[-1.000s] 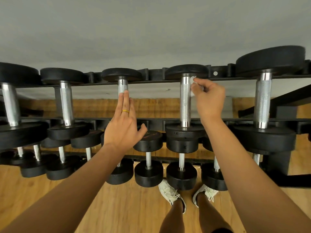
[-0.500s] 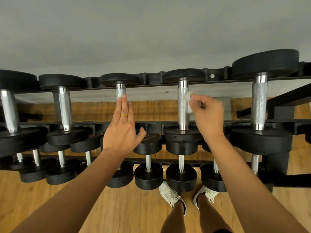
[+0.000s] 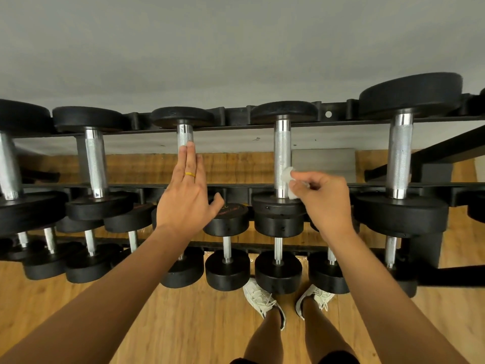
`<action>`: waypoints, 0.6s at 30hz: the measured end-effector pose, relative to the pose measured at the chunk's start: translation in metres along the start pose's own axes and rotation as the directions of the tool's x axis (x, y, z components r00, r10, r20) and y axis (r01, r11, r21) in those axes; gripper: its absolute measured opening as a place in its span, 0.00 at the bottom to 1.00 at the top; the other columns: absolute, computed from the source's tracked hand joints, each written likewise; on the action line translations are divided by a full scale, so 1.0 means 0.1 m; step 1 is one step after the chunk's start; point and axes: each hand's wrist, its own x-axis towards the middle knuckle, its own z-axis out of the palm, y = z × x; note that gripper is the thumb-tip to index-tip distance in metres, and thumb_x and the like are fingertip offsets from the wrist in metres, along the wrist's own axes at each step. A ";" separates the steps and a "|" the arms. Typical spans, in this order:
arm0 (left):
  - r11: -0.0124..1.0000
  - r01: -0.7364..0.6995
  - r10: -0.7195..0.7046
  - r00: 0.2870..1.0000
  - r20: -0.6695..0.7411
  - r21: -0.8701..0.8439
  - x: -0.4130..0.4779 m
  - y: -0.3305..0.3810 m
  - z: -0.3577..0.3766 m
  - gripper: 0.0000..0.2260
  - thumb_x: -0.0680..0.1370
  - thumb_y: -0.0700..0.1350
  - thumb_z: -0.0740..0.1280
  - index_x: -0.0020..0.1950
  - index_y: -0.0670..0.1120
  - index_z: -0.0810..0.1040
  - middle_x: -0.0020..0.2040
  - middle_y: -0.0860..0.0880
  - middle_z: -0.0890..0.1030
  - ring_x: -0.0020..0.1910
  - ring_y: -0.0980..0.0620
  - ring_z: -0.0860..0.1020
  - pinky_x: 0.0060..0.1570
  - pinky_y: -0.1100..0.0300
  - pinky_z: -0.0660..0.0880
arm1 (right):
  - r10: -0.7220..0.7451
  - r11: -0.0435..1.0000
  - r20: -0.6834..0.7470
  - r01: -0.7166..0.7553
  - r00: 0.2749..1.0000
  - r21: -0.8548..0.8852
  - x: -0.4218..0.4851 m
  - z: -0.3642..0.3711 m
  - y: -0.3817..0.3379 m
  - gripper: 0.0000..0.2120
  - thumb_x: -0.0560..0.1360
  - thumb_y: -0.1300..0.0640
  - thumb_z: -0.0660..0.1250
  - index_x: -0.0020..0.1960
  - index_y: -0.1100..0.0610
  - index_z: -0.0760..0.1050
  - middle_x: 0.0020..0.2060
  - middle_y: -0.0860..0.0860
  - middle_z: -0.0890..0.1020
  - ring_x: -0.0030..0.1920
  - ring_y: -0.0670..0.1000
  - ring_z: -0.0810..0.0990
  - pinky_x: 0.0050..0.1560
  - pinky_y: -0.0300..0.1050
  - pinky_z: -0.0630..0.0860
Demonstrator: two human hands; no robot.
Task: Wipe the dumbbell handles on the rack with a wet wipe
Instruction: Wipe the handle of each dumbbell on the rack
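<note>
Wood-plank floor (image 3: 183, 324), honey-brown, boards running left to right. Plain grey wall (image 3: 236, 48) behind. Off-white lace-up sneakers (image 3: 261, 300) standing on the floor, toes forward. Grey rectangular panel (image 3: 322, 164) at the wall base.

No writing can be read.
The only markings are a faint reddish print on the top face of a black dumbbell head (image 3: 232, 209) at the centre of the frame, too blurred and oblique to make out, and a similar reddish smudge on a second dumbbell head (image 3: 140, 206) left of centre, which is equally unreadable.
</note>
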 end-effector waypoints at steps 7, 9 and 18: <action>1.000 0.001 0.000 1.000 0.012 -0.016 0.00 0.00 0.00 0.40 0.82 0.63 0.55 0.83 0.37 0.51 0.84 0.37 0.43 0.83 0.43 0.41 0.76 0.49 0.61 | 0.022 0.998 -0.002 -0.022 1.000 0.051 0.19 -0.04 -0.10 0.11 0.75 0.61 0.74 0.57 0.55 0.83 0.49 0.44 0.84 0.51 0.39 0.82 0.55 0.31 0.76; 1.000 -0.002 0.002 1.000 0.011 -0.028 -0.01 0.00 0.00 0.40 0.82 0.63 0.56 0.83 0.36 0.51 0.84 0.38 0.43 0.83 0.43 0.41 0.76 0.49 0.61 | 0.041 0.999 0.055 -0.042 0.998 0.022 0.04 -0.07 -0.05 0.11 0.75 0.61 0.74 0.57 0.54 0.83 0.49 0.43 0.84 0.52 0.40 0.81 0.57 0.33 0.76; 1.000 -0.008 0.008 1.000 0.002 -0.014 0.01 0.00 0.02 0.40 0.82 0.62 0.58 0.82 0.36 0.53 0.84 0.37 0.45 0.83 0.42 0.43 0.76 0.51 0.53 | -0.111 0.990 -0.183 0.126 0.977 0.071 0.52 0.04 -0.44 0.09 0.77 0.60 0.72 0.57 0.54 0.83 0.51 0.46 0.86 0.51 0.40 0.83 0.58 0.35 0.77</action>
